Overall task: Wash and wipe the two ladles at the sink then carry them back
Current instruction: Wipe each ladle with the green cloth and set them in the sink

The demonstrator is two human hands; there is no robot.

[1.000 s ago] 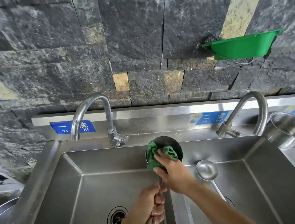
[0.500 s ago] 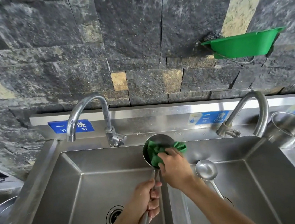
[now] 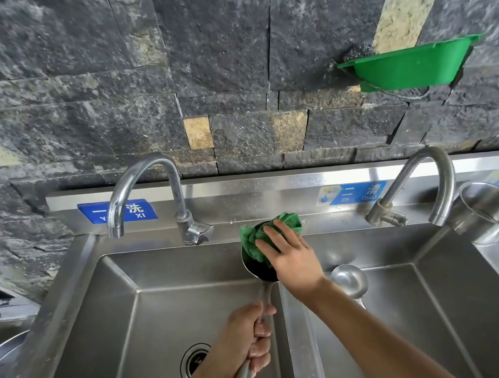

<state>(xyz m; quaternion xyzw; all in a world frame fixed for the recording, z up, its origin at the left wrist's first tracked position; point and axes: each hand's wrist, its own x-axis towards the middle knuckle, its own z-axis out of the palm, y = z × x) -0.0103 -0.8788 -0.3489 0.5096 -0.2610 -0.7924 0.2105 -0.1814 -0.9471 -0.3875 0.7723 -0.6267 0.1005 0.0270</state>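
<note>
Logged, nearest first: my left grip, fingers curled round the slim steel handle of the large ladle. Ahead, its deep round bowl. My right grip, fingers straight, presses a crumpled green cloth into that bowl. Just right of it, the small ladle, smooth and shiny, lies in the right basin.

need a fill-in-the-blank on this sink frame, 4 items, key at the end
1. The right hand presses a ____ cloth into the big ladle.
2. The left hand grips that ladle's ____.
3. The small ladle lies to the ____ of the right forearm.
4. ____ taps are in view.

Missing words: green; handle; right; two.
</note>
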